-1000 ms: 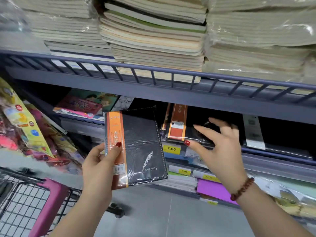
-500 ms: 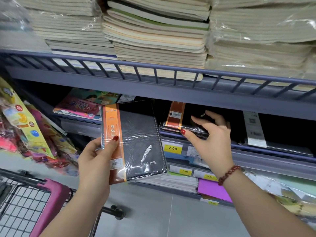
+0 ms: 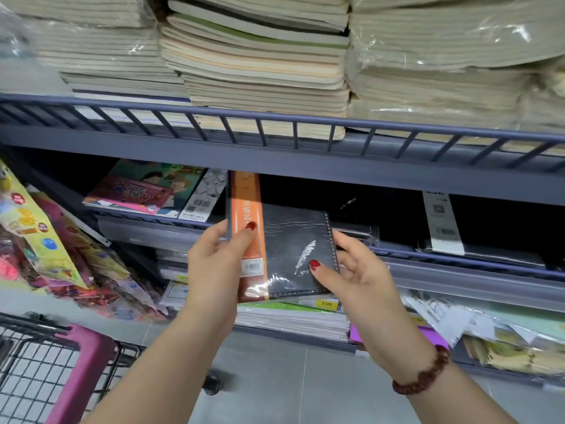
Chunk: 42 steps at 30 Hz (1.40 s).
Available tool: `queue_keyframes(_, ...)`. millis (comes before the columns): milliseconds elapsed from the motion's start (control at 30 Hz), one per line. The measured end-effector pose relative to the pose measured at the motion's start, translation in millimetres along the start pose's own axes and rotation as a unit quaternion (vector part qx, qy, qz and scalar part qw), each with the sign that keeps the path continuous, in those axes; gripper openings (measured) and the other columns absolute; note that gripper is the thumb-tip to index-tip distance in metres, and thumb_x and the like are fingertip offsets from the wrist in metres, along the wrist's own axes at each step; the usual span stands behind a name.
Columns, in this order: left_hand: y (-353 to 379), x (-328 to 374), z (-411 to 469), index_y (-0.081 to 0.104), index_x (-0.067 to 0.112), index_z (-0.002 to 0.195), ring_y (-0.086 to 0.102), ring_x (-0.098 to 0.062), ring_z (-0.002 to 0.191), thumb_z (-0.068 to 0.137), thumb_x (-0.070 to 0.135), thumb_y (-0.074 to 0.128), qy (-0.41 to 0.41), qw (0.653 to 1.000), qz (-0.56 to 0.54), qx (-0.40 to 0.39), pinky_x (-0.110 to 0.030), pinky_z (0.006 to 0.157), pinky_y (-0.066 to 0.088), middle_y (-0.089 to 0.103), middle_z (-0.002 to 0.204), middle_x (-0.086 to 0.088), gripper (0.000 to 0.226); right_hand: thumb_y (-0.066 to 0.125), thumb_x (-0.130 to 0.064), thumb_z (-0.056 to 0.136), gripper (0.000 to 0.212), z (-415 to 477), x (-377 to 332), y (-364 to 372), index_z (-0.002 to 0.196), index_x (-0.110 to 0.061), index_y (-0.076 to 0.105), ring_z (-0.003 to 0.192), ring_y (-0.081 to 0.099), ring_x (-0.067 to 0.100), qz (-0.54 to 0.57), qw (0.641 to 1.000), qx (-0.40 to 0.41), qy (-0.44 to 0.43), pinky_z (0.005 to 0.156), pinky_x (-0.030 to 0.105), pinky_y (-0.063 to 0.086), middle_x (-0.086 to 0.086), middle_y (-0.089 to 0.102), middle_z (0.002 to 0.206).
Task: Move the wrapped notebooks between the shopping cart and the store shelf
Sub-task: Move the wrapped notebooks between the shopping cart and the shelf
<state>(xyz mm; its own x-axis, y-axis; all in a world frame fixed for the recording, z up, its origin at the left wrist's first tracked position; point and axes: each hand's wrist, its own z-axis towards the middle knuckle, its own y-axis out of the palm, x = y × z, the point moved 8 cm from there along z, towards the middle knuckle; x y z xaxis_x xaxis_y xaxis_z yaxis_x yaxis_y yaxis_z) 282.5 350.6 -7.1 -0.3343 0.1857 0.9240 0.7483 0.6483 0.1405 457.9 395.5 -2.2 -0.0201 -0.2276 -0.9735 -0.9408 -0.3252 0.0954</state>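
- My left hand [image 3: 211, 267] grips the notebook [image 3: 296, 249] by its left edge. The thumb is curled over the orange band on the cover, and the fingers are behind it, out of my sight.
- My right hand [image 3: 363, 280] holds the same notebook near its lower right corner. The thumb presses on the black cover just beside the silver feather, and the other fingers curl loosely behind the right edge.
- The notebook is in clear wrap and stands nearly upright between my hands. Its top is in the opening above the front edge of the middle shelf [image 3: 443, 264], just under the upper rail [image 3: 275, 119]. I cannot tell whether it touches the shelf.
- A beaded bracelet [image 3: 425, 374] sits on my right wrist.
- Behind the notebook, more dark wrapped notebooks [image 3: 356, 232] lie on the middle shelf, and colourful children's books [image 3: 137, 194] lie toward its left end.
- A yellow price tag [image 3: 326, 303] sits on the edge of the shelf below.
- Tall stacks of pale exercise books [image 3: 253, 71] fill the top shelf.
- The cart [image 3: 36, 371], black wire with pink trim, is at the lower left, well apart from the notebook.
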Motion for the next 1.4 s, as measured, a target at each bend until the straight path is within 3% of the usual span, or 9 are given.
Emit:
queue_keyframes(67,13,2,-1,0.069,0.017,0.109,0.071,-0.009,0.073,0.082,0.016,0.069,-0.001,0.997,0.034,-0.069,-0.025,0.061,0.056,0.074,0.082,0.006,0.027,0.058,0.007,0.085,0.036,-1,-2,-8,0.104,-0.024,0.062,0.082,0.069,0.0,0.032,0.999,0.024,-0.014,0.064,0.009,0.049,-0.014,0.075,0.087)
queue_keyframes(200,15,3,-5,0.045,0.022,0.139,0.066,-0.007,0.104,0.051,0.024,0.09,0.003,0.982,0.107,-0.157,-0.039,0.104,0.042,0.068,0.117,0.015,0.099,0.062,0.001,0.084,0.033,-5,-8,-21,0.11,-0.019,0.063,0.086,0.069,0.003,0.053,0.994,0.081,-0.045,0.07,0.01,0.05,-0.008,0.075,0.092)
queue_keyframes(333,19,3,-13,0.033,0.02,0.145,0.067,-0.002,0.1,0.051,0.005,0.077,0.047,0.969,0.124,-0.207,-0.022,0.078,0.055,0.072,0.105,0.02,0.105,0.077,-0.007,0.07,0.059,-9,-13,-27,0.12,-0.029,0.055,0.094,0.066,0.004,-0.014,0.994,0.084,-0.069,0.076,0.017,0.053,-0.01,0.07,0.104)
queue_keyframes(433,21,6,-2,0.037,0.016,0.144,0.061,-0.001,0.111,0.056,0.0,0.076,0.077,0.967,0.143,-0.196,-0.025,0.088,0.054,0.069,0.114,0.015,0.098,0.081,-0.01,0.064,0.083,-9,-13,-33,0.137,-0.025,0.043,0.107,0.059,0.0,-0.083,0.991,0.086,-0.066,0.08,0.014,0.052,-0.005,0.058,0.123)
queue_keyframes(733,55,22,39,0.053,0.017,0.134,0.051,-0.005,0.118,0.069,0.012,0.082,0.155,0.939,0.26,-0.161,-0.017,0.097,0.038,0.059,0.125,0.011,0.072,0.074,-0.029,0.076,0.061,19,-39,-55,0.132,-0.021,0.052,0.101,0.044,0.007,-0.32,0.92,0.178,-0.14,0.087,0.018,0.032,-0.03,0.041,0.085)
queue_keyframes(867,64,20,48,0.052,0.02,0.136,0.055,-0.008,0.116,0.071,0.016,0.082,0.166,0.929,0.289,-0.162,-0.024,0.103,0.04,0.063,0.121,0.009,0.072,0.072,-0.032,0.079,0.06,31,-33,-62,0.134,-0.021,0.051,0.098,0.045,0.001,-0.331,0.916,0.185,-0.134,0.081,0.004,0.03,-0.013,0.056,0.1)
queue_keyframes(967,68,19,51,0.058,0.022,0.124,0.064,-0.008,0.105,0.071,0.014,0.082,0.185,0.925,0.292,-0.161,-0.03,0.099,0.048,0.069,0.11,0.008,0.059,0.071,-0.034,0.079,0.06,39,-29,-66,0.135,-0.023,0.05,0.093,0.05,0.003,-0.33,0.915,0.193,-0.131,0.087,0.013,0.036,-0.001,0.063,0.118)
queue_keyframes(1167,67,11,52,0.051,0.017,0.135,0.059,0.016,0.092,0.071,0.006,0.08,0.179,0.935,0.26,-0.159,0.001,0.078,0.043,0.065,0.11,0.012,0.07,0.071,-0.032,0.079,0.06,42,-19,-67,0.134,-0.023,0.049,0.09,0.057,0.01,-0.331,0.914,0.192,-0.135,0.091,0.024,0.046,-0.004,0.057,0.103)
queue_keyframes(1400,67,12,43,0.049,0.026,0.135,0.054,0.016,0.091,0.078,0.021,0.076,0.198,0.911,0.328,-0.149,0.0,0.076,0.038,0.059,0.105,0.02,0.063,0.063,-0.038,0.085,0.062,40,-27,-63,0.14,-0.024,0.041,0.096,0.052,0.02,-0.422,0.887,0.138,-0.125,0.094,0.036,0.045,0.003,0.055,0.091)
